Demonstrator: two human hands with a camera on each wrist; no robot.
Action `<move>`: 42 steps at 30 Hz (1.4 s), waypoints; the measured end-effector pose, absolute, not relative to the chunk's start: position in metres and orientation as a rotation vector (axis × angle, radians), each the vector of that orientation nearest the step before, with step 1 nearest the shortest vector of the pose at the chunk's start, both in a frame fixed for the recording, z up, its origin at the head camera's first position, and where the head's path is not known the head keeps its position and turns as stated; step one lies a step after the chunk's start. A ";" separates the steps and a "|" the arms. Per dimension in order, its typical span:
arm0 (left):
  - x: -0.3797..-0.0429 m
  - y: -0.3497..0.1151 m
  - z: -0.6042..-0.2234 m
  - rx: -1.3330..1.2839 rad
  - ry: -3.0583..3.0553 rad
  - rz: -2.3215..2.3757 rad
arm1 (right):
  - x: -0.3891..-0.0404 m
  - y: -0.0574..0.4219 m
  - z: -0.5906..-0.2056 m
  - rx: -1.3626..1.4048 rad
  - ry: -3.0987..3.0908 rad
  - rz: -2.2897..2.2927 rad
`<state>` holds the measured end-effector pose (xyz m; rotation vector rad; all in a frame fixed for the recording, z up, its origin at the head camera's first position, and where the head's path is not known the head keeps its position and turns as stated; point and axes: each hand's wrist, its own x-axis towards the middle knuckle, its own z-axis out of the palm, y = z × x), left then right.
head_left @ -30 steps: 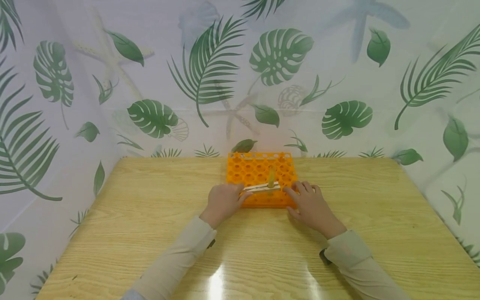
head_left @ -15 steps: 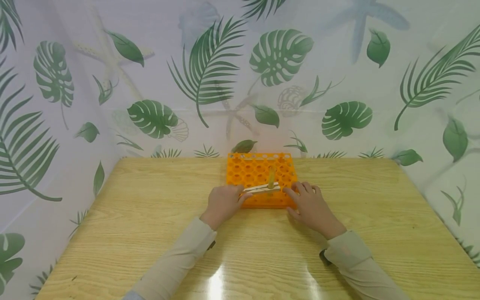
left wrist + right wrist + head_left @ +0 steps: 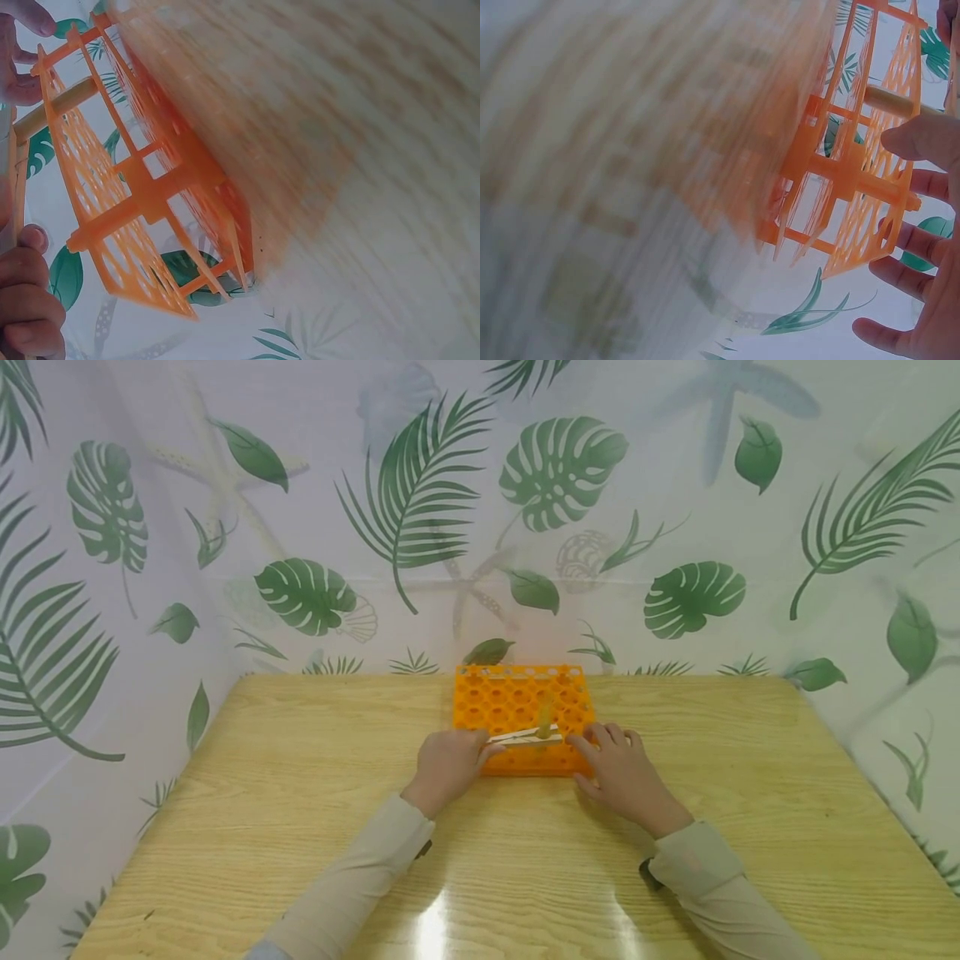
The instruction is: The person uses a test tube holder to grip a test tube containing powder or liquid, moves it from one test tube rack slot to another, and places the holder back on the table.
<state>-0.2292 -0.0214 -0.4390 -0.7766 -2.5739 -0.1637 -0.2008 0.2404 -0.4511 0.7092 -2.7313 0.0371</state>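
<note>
My left hand [image 3: 447, 768] grips the handle end of a pale wooden test tube clamp [image 3: 521, 737]. The clamp's far end is round a slim tube [image 3: 545, 717] with yellowish contents, upright in the orange test tube rack [image 3: 474, 697]. Seen from the left wrist, the tube [image 3: 73, 94] passes down through the rack's top plate and ends above its base. My right hand [image 3: 621, 774] lies at the rack's front right corner, fingers spread and fairly straight. Its thumb [image 3: 911, 140] overlaps the top plate in the right wrist view, fingertips right at the plate's edge.
The rack stands near the back edge of a light wood-grain table [image 3: 315, 760]. A white cloth printed with green leaves [image 3: 562, 477] hangs right behind it and along both sides. Light-coloured sleeves cover both forearms.
The tube and the clamp's far end have shifted very slightly to the right and down. Both hands keep almost the same place, and the rack has not moved.
</note>
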 end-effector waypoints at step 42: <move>-0.227 -0.026 -0.433 -0.750 -2.527 -0.065 | -0.201 0.239 -0.449 0.711 -2.739 0.039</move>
